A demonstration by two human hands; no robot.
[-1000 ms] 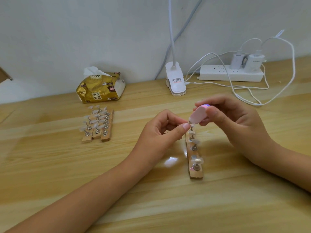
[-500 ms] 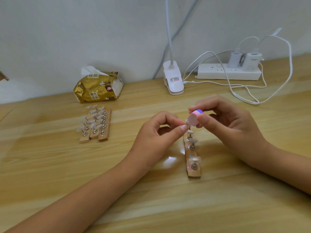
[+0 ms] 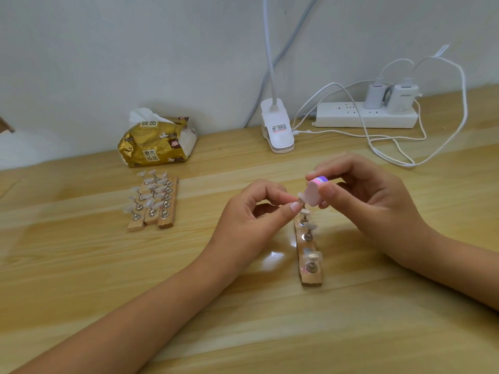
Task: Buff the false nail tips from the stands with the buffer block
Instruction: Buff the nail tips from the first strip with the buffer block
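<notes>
Pink buffer block (image 3: 314, 194), pinched by the right hand (image 3: 375, 203), is touching the nail tip (image 3: 300, 197) the left hand (image 3: 251, 211) is pinching; light strokes seem best.

From the near stand (image 3: 312, 278), bare table (image 3: 243, 333) lies open at 6 and 8 o'clock. Three stands (image 3: 152, 209) crowd 9, a lamp clip (image 3: 278, 130) 12, a power strip (image 3: 351, 118) 1.

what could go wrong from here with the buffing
The nail tip is only pinched by the left hand, so a hard stroke of the buffer block might flick it loose. The right hand works close above the wooden stand; a slip may knock the neighbouring tips.
</notes>
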